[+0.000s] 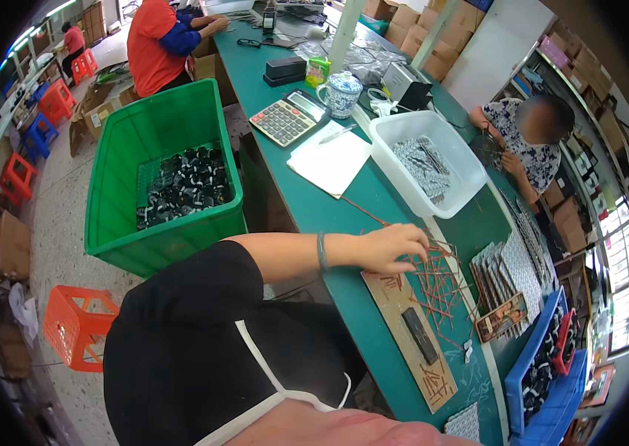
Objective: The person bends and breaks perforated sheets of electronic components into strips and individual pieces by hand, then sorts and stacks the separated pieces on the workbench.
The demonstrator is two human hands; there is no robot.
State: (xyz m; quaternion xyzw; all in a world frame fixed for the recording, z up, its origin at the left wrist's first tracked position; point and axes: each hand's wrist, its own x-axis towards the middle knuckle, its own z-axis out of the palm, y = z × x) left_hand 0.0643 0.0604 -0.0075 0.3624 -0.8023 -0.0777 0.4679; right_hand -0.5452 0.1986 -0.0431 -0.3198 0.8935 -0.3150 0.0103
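Note:
My left hand (395,250), a bracelet on its wrist, reaches over the green worktable. Its fingers curve down above a loose heap of thin reddish-brown sticks (439,291); the thumb stands apart from them, and I see nothing held. Beside the heap lies a long wooden board (398,325) with short reddish-brown pieces (437,383) at both ends. A dark rectangular block (420,336) sits on the board. My right hand is out of the picture.
A white bin (471,160) of small grey parts stands beyond my hand, near paper (322,165), a calculator (289,117) and a lidded cup (342,93). Left is a green crate (117,193); right, stacked grey sheets (504,271) and a blue bin (552,409). A co-worker (526,141) sits across.

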